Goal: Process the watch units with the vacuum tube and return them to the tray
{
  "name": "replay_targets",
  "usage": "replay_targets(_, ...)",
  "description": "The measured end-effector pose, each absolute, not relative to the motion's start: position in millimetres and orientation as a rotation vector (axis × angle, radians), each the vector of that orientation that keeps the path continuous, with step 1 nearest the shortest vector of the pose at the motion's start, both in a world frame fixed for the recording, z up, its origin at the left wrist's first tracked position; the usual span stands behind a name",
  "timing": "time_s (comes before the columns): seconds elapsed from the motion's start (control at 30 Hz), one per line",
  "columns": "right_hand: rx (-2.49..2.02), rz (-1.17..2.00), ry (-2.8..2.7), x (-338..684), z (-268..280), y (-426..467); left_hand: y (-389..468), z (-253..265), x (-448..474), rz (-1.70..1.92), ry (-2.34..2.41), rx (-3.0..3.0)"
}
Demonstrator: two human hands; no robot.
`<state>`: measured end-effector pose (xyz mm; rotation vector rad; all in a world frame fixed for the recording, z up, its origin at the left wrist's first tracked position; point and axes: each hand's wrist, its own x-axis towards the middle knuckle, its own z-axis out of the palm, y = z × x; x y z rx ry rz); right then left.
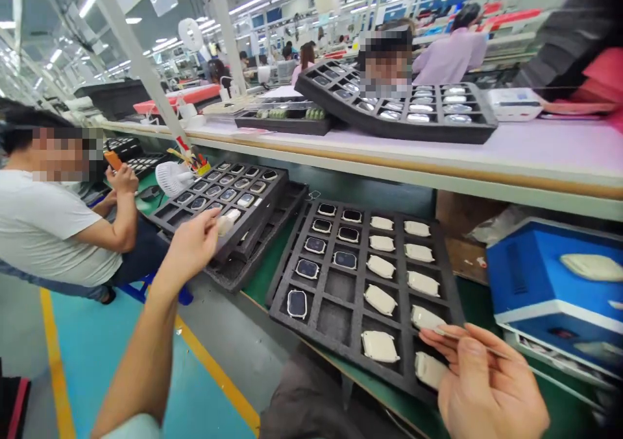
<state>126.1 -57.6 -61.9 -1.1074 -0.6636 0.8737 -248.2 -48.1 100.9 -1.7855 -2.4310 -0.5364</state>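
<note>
My left hand (pixel 195 248) is stretched out over the near edge of a black foam tray (pixel 221 248), its fingers closed on a cream watch case (pixel 228 221). At lower right, my right hand (pixel 487 377) pinches thin metal tweezers (pixel 450 332), whose tip lies close to a cream watch case (pixel 424 317) in the nearer foam tray (pixel 318 299). That tray has dark-screened watches (pixel 296 304) in its left columns and cream cases (pixel 380 346) in its right columns. Two of its pockets, low in the second column, hold nothing.
A person (pixel 53 231) sits at left, holding an orange object (pixel 113 160). A white fan (pixel 172 178) stands behind the left tray. The shelf (pixel 535 147) above carries a tilted tray of shiny parts (pixel 418 111). A blue box (pixel 549 290) stands at right.
</note>
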Motion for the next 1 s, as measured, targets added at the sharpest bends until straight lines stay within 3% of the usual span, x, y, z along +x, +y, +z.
replay_targets(0.03, -1.115, 0.867, -0.696, 126, -62, -58, -50, 90, -222, -0.678, -2.406, -1.865)
replay_targets(0.13, -1.135, 0.798, -0.811, 127, -60, -56, -51, 41, -126, -1.902, -2.367, -2.202)
replay_targets(0.2, -1.105, 0.740, -0.846, 127, -59, -53, -50, 11, -64, -2.377, -2.394, -2.242)
replay_targets(0.27, -1.070, 0.691, -0.886, 128, -60, -50, -48, -10, -21, -2.617, -2.452, -2.197)
replay_targets(0.6, -0.949, 0.629, -1.034, 135, -59, -47, -40, -30, 4, -2.125, -2.440, -2.300)
replay_targets(1.0, -0.950, 0.638, -1.036, 137, -56, -45, -41, -32, 7, -2.039, -2.382, -2.339)
